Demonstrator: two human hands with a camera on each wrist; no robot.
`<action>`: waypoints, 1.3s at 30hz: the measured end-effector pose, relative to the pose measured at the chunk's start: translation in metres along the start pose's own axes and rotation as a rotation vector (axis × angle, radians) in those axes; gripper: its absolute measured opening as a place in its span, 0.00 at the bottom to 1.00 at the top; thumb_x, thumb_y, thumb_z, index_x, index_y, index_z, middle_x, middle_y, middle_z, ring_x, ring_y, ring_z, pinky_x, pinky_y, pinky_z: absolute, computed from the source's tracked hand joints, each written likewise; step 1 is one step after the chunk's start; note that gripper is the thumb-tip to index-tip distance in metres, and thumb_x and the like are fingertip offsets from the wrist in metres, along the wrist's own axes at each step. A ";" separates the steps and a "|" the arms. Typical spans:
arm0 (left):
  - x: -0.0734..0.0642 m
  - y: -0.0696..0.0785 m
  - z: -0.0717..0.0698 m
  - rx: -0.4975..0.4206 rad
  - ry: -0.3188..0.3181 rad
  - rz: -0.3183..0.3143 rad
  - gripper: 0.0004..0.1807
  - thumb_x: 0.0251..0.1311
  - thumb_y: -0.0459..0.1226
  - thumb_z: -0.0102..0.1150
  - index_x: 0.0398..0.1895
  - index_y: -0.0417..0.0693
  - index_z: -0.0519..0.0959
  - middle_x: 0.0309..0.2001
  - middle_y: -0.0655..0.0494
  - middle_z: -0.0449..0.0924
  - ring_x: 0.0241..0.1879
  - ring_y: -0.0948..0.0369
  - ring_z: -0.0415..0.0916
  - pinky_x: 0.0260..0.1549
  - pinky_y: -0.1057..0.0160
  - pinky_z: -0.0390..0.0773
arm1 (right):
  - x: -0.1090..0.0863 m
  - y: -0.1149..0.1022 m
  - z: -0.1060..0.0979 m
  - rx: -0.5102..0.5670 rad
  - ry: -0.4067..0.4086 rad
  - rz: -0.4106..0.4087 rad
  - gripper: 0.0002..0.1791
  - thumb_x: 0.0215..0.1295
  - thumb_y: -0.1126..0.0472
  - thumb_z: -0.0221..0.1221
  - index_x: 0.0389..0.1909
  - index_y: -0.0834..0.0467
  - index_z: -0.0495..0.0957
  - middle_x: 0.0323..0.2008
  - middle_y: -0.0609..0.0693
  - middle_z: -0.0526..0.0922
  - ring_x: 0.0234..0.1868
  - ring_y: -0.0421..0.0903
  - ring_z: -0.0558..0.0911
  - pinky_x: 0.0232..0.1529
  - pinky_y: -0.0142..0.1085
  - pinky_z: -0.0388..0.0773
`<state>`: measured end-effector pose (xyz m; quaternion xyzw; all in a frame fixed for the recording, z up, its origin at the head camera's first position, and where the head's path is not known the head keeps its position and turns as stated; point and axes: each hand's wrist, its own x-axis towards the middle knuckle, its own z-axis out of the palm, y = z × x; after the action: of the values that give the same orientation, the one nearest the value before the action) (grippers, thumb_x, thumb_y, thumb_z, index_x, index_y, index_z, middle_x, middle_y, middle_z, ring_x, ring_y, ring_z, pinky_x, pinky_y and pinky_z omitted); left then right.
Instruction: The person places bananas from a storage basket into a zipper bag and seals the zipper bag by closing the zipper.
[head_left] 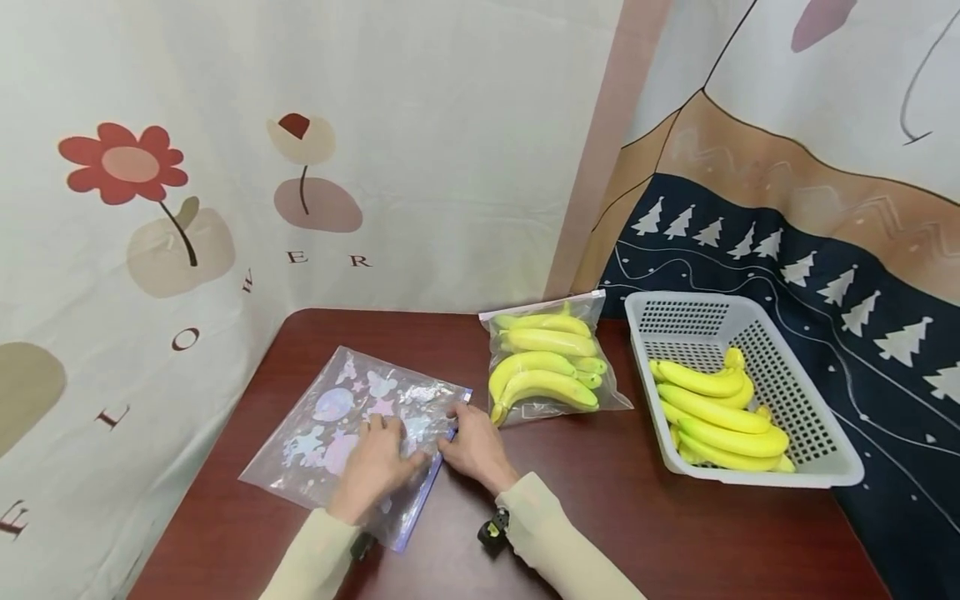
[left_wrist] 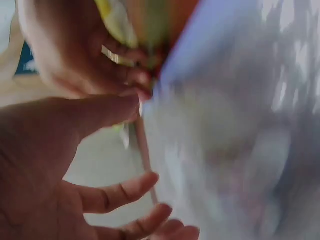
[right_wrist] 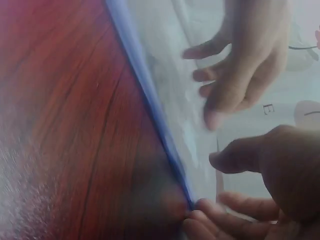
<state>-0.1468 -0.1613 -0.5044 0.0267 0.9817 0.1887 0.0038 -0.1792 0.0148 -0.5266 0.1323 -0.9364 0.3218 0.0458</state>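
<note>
On the bench (head_left: 585, 500), left of centre: we have the patterned bag (head_left: 330, 406) lying flat, both hands on it.
Left hand (head_left: 377, 467): fingers loose on the printed face, thumb stretched toward the blue strip (head_left: 418, 508), gripping nothing we can see; we'd say it steadies the slippery plastic.
Right hand (head_left: 477, 450): fingers curl at the strip's far end, gripping that corner, most likely because the edge gives firmer purchase.
Blue strip: look at that slant, from the far right corner toward us and leftward, so what we take as the sealing side points right.
Long axis: we can't call one for this bag; its sides look too nearly equal at this angle.
Filled bag (head_left: 610, 393): beyond the right hand, near the bench's back edge, white strip at its far end, bananas (head_left: 546, 342) lying crosswise inside, apparently set aside from the work.
Basket (head_left: 780, 358): over on our right, long axis running far left to near right, loose bananas (head_left: 720, 417) heaped inside, within easy reach, we'd judge.
</note>
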 end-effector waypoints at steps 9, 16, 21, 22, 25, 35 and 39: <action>-0.006 0.014 0.020 0.018 -0.147 0.061 0.21 0.48 0.47 0.76 0.19 0.51 0.71 0.25 0.55 0.70 0.24 0.59 0.68 0.21 0.60 0.70 | -0.004 0.004 -0.005 -0.007 -0.088 0.122 0.21 0.50 0.55 0.68 0.05 0.48 0.69 0.07 0.34 0.58 0.14 0.37 0.62 0.14 0.31 0.58; -0.004 0.015 0.019 -0.047 -0.152 0.086 0.16 0.47 0.36 0.66 0.13 0.53 0.67 0.17 0.59 0.66 0.17 0.61 0.65 0.15 0.62 0.64 | -0.006 0.003 -0.006 0.063 -0.143 0.205 0.13 0.52 0.51 0.71 0.12 0.47 0.82 0.15 0.39 0.80 0.19 0.39 0.75 0.21 0.34 0.71; -0.001 0.011 0.021 -0.151 -0.154 0.091 0.17 0.48 0.34 0.64 0.13 0.53 0.66 0.15 0.61 0.64 0.15 0.63 0.63 0.15 0.64 0.63 | -0.008 0.001 -0.006 0.152 -0.197 0.248 0.14 0.54 0.49 0.71 0.15 0.48 0.84 0.16 0.41 0.81 0.19 0.38 0.76 0.22 0.33 0.73; 0.001 0.010 0.021 -0.184 -0.155 0.108 0.16 0.49 0.33 0.64 0.13 0.53 0.67 0.15 0.61 0.65 0.16 0.64 0.63 0.15 0.65 0.63 | -0.008 0.000 -0.006 0.188 -0.216 0.254 0.14 0.55 0.49 0.71 0.15 0.49 0.83 0.15 0.41 0.81 0.17 0.37 0.77 0.21 0.32 0.73; 0.004 0.005 0.019 -0.297 -0.158 0.166 0.14 0.52 0.31 0.63 0.16 0.51 0.69 0.16 0.63 0.67 0.17 0.67 0.63 0.17 0.68 0.64 | -0.009 0.000 -0.005 0.345 -0.291 0.276 0.15 0.61 0.51 0.69 0.18 0.53 0.82 0.14 0.45 0.82 0.15 0.38 0.78 0.19 0.32 0.76; 0.009 0.007 -0.003 -0.444 -0.122 0.120 0.10 0.57 0.33 0.63 0.20 0.49 0.75 0.19 0.61 0.72 0.18 0.69 0.66 0.19 0.70 0.67 | -0.003 0.002 -0.013 0.545 -0.325 0.172 0.11 0.64 0.62 0.65 0.23 0.57 0.78 0.17 0.49 0.83 0.18 0.44 0.83 0.19 0.37 0.81; 0.012 0.017 -0.016 -0.485 -0.055 0.064 0.07 0.57 0.34 0.64 0.24 0.48 0.76 0.20 0.60 0.75 0.17 0.68 0.68 0.19 0.70 0.70 | 0.002 -0.005 -0.032 0.414 -0.275 0.035 0.09 0.59 0.62 0.65 0.22 0.54 0.77 0.19 0.40 0.79 0.20 0.36 0.78 0.24 0.29 0.77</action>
<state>-0.1580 -0.1511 -0.4834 0.0614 0.9059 0.4179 0.0310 -0.1800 0.0302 -0.4986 0.1651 -0.8501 0.4865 -0.1156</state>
